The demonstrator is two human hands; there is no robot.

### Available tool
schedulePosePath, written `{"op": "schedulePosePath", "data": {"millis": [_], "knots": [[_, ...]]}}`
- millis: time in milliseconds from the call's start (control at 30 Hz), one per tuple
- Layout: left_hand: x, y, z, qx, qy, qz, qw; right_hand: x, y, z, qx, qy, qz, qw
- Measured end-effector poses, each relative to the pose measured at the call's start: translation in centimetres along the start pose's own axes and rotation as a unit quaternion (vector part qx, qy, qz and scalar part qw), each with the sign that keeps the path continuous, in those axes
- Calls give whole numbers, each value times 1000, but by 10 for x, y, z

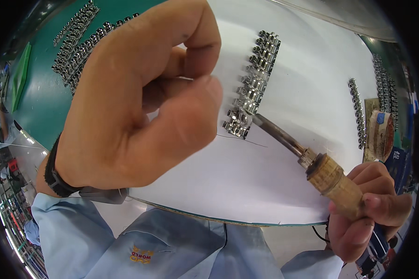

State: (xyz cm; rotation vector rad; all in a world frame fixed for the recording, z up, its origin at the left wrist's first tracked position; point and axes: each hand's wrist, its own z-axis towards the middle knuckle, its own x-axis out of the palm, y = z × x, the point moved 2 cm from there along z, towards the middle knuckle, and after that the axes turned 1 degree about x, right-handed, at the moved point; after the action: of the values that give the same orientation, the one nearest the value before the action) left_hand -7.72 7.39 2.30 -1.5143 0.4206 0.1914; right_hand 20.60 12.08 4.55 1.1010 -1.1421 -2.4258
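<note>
Soldering iron (284,135) sits in my right hand (368,209), fingers wrapped tight round its cork grip, long axis running up-left so the tip meets the lowest of the metal clips (252,90) lined on the white sheet (312,83). My left hand (139,102) hovers nearer the camera, thumb and forefinger pressed together; I cannot tell what they pinch.

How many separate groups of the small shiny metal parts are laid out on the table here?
4: one by the soldering iron tip, one top left on green, two strips at right. The left hand may hide more.
</note>
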Motion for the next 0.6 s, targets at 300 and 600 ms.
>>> {"op": "schedulePosePath", "data": {"millis": [300,600], "knots": [[6,-5,-3,71,17,127,989,-4,-5,1,42,14,37,998],[7,-3,1,128,30,165,977,-3,-3,6,98,2,55,994]]}}
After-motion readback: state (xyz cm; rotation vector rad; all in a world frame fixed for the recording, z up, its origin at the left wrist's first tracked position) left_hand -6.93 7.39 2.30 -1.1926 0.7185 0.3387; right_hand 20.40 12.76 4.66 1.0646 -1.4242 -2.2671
